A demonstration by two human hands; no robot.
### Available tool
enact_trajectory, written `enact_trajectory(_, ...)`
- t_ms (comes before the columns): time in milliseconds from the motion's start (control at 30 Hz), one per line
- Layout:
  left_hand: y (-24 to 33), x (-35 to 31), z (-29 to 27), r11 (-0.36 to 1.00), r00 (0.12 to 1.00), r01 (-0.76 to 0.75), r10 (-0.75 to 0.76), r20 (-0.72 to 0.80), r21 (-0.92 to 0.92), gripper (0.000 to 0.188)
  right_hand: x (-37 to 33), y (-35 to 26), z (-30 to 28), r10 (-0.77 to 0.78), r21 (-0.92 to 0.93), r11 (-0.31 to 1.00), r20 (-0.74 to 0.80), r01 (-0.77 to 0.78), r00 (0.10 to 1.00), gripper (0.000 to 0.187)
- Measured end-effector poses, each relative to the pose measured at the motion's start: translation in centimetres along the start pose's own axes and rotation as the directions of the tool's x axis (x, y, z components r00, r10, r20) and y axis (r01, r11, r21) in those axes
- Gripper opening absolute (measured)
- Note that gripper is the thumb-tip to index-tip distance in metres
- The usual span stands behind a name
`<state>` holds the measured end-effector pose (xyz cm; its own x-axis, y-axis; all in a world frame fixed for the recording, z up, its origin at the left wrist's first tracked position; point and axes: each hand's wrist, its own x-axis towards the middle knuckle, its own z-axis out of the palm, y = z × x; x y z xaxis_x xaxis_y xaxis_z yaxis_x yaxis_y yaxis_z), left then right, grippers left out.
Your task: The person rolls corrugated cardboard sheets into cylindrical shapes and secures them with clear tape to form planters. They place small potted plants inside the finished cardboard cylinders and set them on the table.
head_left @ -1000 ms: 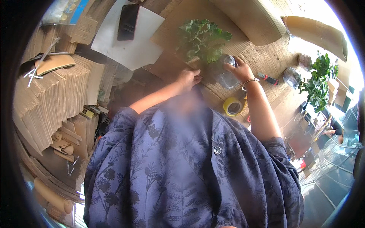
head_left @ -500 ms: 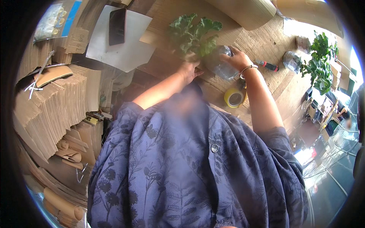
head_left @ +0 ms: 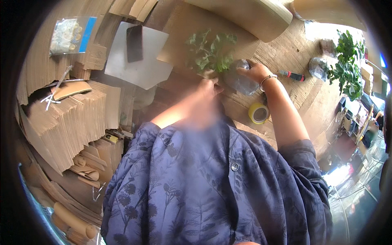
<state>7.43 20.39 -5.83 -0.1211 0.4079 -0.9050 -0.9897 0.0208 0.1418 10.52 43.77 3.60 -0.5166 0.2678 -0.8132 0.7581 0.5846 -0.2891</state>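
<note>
A leafy green plant (head_left: 212, 51) lies at the far middle of the table, its leaves pointing away from me. Beside it, a clear plastic-wrapped bundle (head_left: 246, 83), which looks like the plant's base, is under my right hand (head_left: 258, 72). The fingers of that hand curl over its top right side. My left hand (head_left: 209, 86) is closed just below the leaves, left of the bundle. Blur hides what its fingers hold, if anything. A roll of yellow tape (head_left: 258, 113) lies near my right forearm.
A red and black-handled tool (head_left: 293, 76) lies to the right. Beyond it are more plants (head_left: 347, 61) with a plastic-wrapped base (head_left: 318, 68). Stacked cardboard (head_left: 77, 126) fills the left. A phone (head_left: 134, 43) rests on white paper (head_left: 157, 69). A large cardboard roll (head_left: 261, 18) lies at the back.
The whole view has shifted slightly, so things sit a little lower and more to the right. My right hand stays on the wrapped bundle; my left stays close beside it.
</note>
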Motion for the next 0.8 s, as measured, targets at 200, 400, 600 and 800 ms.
enact_trajectory(200, 0.9, -1.3, -0.3, 0.998, 0.997, 0.046, -0.049, 0.061, 0.05, 0.022, -0.5, -1.3, -1.2, 0.026, -0.014, 1.0, 0.013, -0.026, 1.0, 0.083)
enact_trajectory(400, 1.1, -0.3, 1.2, 0.987, 0.992, 0.121, -0.122, 0.006, 0.105, 0.024, -0.8, -1.2, -0.3, 0.136, -0.005, 0.991, -0.044, -0.137, 0.99, 0.084)
enact_trajectory(600, 1.0, 0.0, 1.1, 0.996, 0.996, 0.089, -0.089, 0.028, 0.012, 0.028, -5.9, -2.5, 3.3, -0.075, -0.11, 0.993, -0.386, 0.035, 0.92, 0.085)
enact_trajectory(800, 1.8, 0.4, 2.2, 0.991, 0.99, 0.133, -0.132, 0.052, -0.012, 0.031, -6.9, -2.3, 6.4, -0.215, -0.338, 0.941, -0.529, 0.028, 0.821, 0.105)
